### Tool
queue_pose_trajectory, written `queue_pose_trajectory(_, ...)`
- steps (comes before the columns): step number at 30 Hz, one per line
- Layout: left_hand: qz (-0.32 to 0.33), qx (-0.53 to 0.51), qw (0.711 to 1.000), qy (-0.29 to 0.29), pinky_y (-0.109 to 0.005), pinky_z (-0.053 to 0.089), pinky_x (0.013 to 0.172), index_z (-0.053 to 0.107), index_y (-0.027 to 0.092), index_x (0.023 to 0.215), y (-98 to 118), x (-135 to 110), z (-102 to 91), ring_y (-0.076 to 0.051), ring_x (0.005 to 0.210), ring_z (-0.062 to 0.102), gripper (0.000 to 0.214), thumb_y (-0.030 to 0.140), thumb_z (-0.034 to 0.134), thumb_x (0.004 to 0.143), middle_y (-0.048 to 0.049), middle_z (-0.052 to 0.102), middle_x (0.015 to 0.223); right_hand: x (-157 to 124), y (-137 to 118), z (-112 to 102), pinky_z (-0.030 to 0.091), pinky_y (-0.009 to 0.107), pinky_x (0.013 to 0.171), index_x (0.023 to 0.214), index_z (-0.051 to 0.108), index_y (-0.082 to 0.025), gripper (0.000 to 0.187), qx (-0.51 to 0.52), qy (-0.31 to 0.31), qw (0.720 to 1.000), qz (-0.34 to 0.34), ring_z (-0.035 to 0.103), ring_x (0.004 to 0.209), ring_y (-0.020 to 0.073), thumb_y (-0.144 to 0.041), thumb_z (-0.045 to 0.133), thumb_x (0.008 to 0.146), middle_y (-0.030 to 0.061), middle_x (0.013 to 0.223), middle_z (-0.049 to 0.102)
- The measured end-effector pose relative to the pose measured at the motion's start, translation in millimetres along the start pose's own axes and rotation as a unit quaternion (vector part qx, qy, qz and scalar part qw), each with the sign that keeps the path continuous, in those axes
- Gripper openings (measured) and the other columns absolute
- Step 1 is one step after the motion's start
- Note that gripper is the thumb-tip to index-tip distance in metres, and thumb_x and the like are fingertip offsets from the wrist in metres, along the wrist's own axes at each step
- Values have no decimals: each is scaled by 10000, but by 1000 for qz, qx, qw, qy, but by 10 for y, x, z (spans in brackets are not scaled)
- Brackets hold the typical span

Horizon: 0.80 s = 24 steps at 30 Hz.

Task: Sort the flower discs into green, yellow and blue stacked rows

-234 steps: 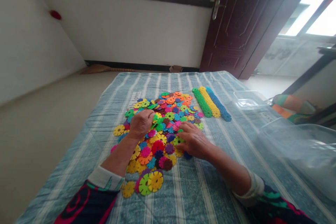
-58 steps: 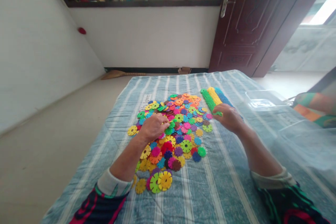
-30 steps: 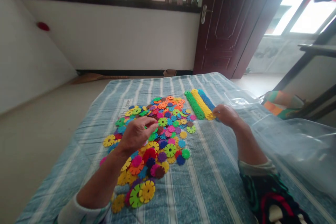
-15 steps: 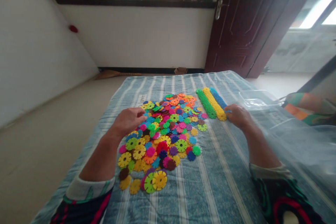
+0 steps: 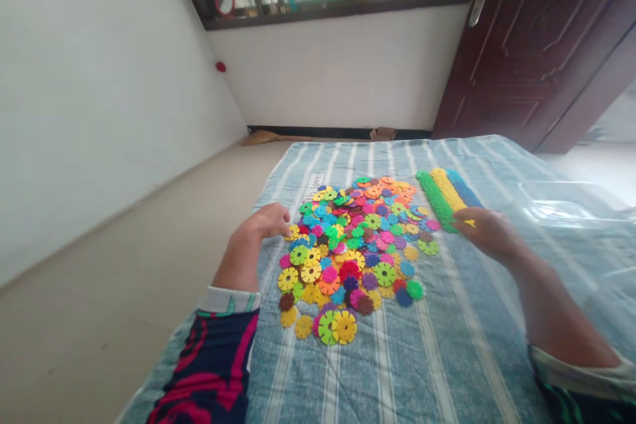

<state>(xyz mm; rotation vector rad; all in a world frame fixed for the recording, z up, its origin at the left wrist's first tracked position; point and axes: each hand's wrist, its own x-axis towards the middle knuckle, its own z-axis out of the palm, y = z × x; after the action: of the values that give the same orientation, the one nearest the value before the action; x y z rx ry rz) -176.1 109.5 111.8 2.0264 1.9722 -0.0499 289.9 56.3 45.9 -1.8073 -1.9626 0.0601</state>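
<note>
The right hand (image 5: 484, 232) curls around a yellow bit (image 5: 470, 223); whether it grips it cannot be told. The left hand (image 5: 268, 220) bends at the pile (image 5: 354, 257), its grasp unclear. Right of centre, a green row (image 5: 434, 202), yellow row (image 5: 446, 187) and blue row (image 5: 464, 190) lie formed; the mixed pile mid-frame remains loose.

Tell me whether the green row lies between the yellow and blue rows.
No: the yellow row lies in the middle, between the green row and the blue row.
</note>
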Motion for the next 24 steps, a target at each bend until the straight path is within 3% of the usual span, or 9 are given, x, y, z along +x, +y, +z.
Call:
queue_pose_trajectory(7, 9, -39, 999, -11, -248, 354, 532, 584, 185, 541, 20, -23, 8, -149, 579, 501, 110, 232, 648, 465, 39, 550, 533, -16, -104, 25, 507, 322, 705, 935, 772, -240, 250, -10, -13, 1000, -3, 719, 836, 254, -325, 553, 849, 70, 945, 776)
queue_pose_trajectory(13, 54, -74, 996, 17, -230, 355, 541, 579, 186, 566, 155, -123, -130, -122, 588, 479, 114, 297, 603, 558, 51, 514, 541, -19, -423, 18, 493, 298, 715, 882, 766, -224, 226, 19, -23, 999, -36, 712, 852, 238, -311, 557, 881, 69, 914, 773)
queue_pose_trajectory(18, 172, -163, 970, 56, -231, 378, 532, 587, 187, 601, 607, -251, -102, -103, 551, 476, 178, 354, 588, 660, 38, 552, 567, -57, -823, 74, 512, 300, 802, 930, 756, -210, 179, 140, -33, 985, -98, 703, 896, 207, -235, 583, 891, 73, 974, 764)
queue_pose_trajectory(24, 292, -226, 926, 76, -233, 418, 563, 626, 182, 672, 1229, -393, 243, -114, 596, 526, 175, 328, 566, 748, 14, 594, 629, -109, -1188, 177, 497, 289, 771, 981, 722, -200, 142, 227, -25, 959, -169, 677, 858, 176, -273, 656, 879, 60, 939, 753)
